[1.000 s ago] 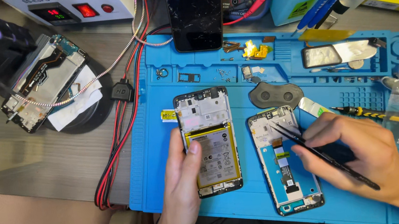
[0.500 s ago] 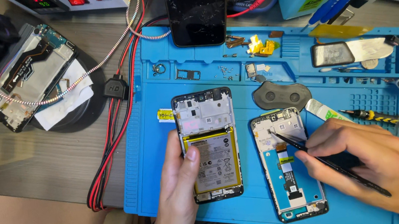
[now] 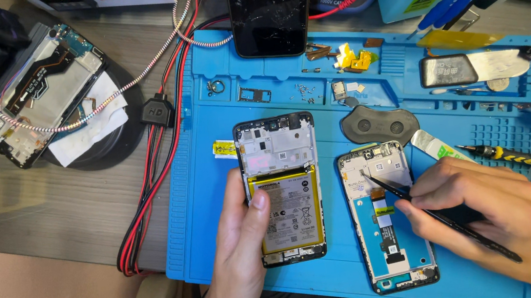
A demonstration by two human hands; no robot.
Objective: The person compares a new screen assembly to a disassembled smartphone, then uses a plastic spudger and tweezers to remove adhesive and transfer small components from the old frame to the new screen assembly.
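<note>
Two opened phones lie side by side on a blue repair mat (image 3: 201, 178). My left hand (image 3: 241, 248) rests along the left edge of the phone with the yellow-edged battery (image 3: 283, 191), thumb on the battery. My right hand (image 3: 485, 205) holds black tweezers (image 3: 435, 215), whose tips touch the upper part of the second opened phone frame (image 3: 387, 215), near its orange flex cable.
A cracked black phone screen (image 3: 270, 5) lies at the mat's far edge. A black camera cover (image 3: 380, 124), small screws and parts sit in the mat's trays. Red and black cables (image 3: 151, 164) run down the left side. Another dismantled phone (image 3: 42, 89) sits on a round pad at left.
The view has shifted slightly. My right hand has slid down and right a little, the tweezers' tips staying on the right phone frame. My left hand stays on the battery phone.
</note>
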